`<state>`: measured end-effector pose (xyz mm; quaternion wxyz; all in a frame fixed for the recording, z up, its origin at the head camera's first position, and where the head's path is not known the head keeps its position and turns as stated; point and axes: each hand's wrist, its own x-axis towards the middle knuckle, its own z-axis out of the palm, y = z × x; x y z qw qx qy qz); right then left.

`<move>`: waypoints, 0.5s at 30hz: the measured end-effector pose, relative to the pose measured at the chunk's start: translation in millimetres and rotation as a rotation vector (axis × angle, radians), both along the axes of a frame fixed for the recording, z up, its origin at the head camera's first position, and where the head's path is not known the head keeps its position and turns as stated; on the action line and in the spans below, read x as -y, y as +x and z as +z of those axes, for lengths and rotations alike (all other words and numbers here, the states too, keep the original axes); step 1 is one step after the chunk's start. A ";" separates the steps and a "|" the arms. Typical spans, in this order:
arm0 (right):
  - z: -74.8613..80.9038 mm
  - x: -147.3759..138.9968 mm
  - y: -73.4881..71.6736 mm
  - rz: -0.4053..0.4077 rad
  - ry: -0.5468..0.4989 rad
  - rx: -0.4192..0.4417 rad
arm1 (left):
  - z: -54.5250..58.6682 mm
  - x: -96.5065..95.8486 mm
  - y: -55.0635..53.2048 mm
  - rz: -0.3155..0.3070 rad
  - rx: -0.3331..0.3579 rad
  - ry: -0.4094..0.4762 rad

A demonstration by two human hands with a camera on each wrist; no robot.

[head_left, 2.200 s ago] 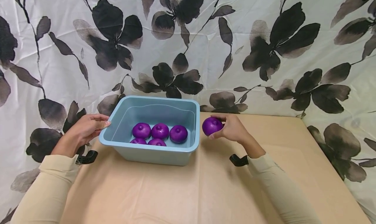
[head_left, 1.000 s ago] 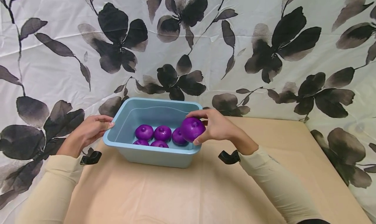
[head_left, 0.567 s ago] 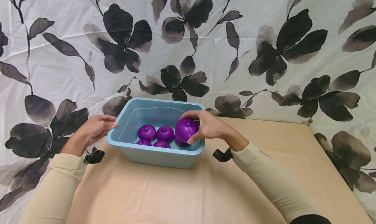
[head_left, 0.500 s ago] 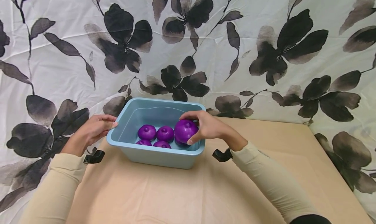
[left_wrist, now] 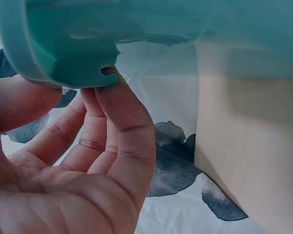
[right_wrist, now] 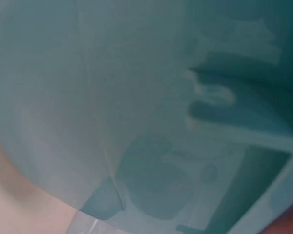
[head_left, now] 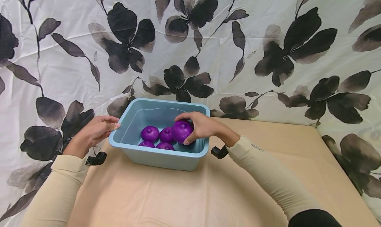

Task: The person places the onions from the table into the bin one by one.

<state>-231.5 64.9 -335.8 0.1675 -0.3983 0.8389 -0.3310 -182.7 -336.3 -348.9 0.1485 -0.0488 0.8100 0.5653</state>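
A light blue plastic tub (head_left: 160, 161) stands on the tan table. My left hand (head_left: 96, 132) pinches its left rim, thumb above and fingers bent underneath, as the left wrist view also shows of the tub rim (left_wrist: 83, 80). My right hand (head_left: 202, 125) reaches over the right rim and grips a purple round fruit (head_left: 182, 131) with a small nub on top, thumb in front and fingers behind. Several more such purple fruits (head_left: 150, 133) lie on the tub's floor, the front ones partly hidden by the near wall. In the right wrist view the tub wall (right_wrist: 136, 97) hides the fruit and most of the hand.
The tan table covering (head_left: 253, 137) extends in front and to the right of the tub. Close behind hangs a white cloth (head_left: 226, 65) printed with dark flowers. A black device (head_left: 96, 158) sits at the left wrist, and another black device (head_left: 219, 152) at the right.
My right hand has carried the purple fruit leftward from beside the tub, over the right rim and inside, next to the other fruits. My left hand keeps hold of the left rim.
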 end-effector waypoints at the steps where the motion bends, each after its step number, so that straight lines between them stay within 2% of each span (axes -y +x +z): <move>1: -0.4 0.3 -0.7 0.013 0.006 -0.005 | -0.2 -0.3 -0.3 0.002 0.001 -0.005; 7: -0.9 5.4 -4.4 0.109 0.047 -0.006 | -1.0 0.4 -1.7 0.002 -0.002 -0.001; 11: -1.5 9.2 -6.0 0.171 0.101 0.012 | -1.5 0.4 -2.0 -0.002 -0.003 0.002; 15: -1.7 14.1 -5.4 0.229 0.171 -0.009 | -2.0 -1.2 -1.3 0.002 -0.005 -0.008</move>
